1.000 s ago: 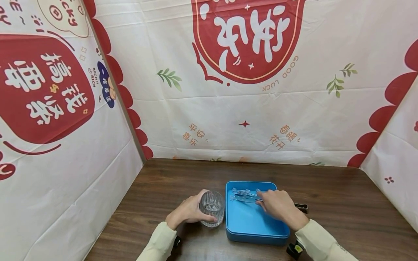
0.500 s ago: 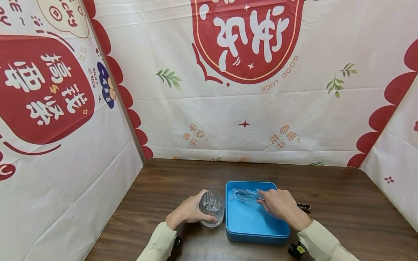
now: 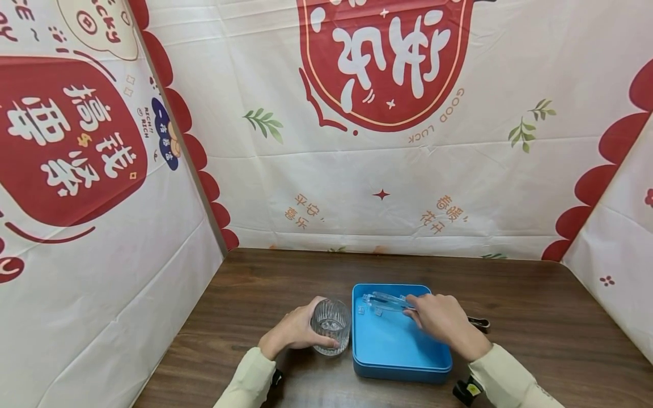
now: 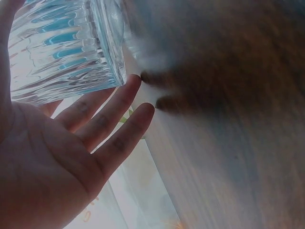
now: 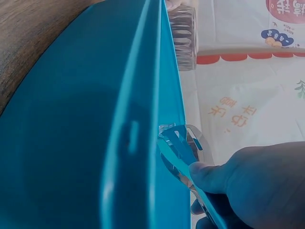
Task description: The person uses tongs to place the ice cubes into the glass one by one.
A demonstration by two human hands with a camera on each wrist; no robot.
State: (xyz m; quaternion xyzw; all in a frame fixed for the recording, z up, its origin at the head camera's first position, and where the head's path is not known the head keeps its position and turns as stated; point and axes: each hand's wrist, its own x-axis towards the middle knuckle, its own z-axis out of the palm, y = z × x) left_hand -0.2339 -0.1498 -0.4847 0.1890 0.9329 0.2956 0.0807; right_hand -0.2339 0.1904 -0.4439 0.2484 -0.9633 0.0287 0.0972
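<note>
My left hand [image 3: 301, 326] grips a ribbed clear drinking glass [image 3: 331, 326] from its left side, thumb across the front. In the left wrist view the fingers [image 4: 125, 131] reach beside the glass near the tabletop. My right hand [image 3: 442, 320] holds clear plastic tongs [image 3: 390, 302] over the blue box [image 3: 398, 345], thumb on one arm. Several small clear cubes [image 3: 361, 310] lie in the far left part of the box. The tong tips are right at one clear cube [image 5: 167, 128]; I cannot tell whether they pinch it.
The box stands on a dark wood table [image 3: 285, 272], close to the right of the glass. A black clip-like thing [image 3: 479, 324] shows beyond my right wrist. White printed cloth [image 3: 408, 170] hangs behind the table and at both sides.
My right hand has shifted slightly to the right with the tongs, and the tong tips have moved slightly toward the box's back wall. The left hand and glass stay put.
</note>
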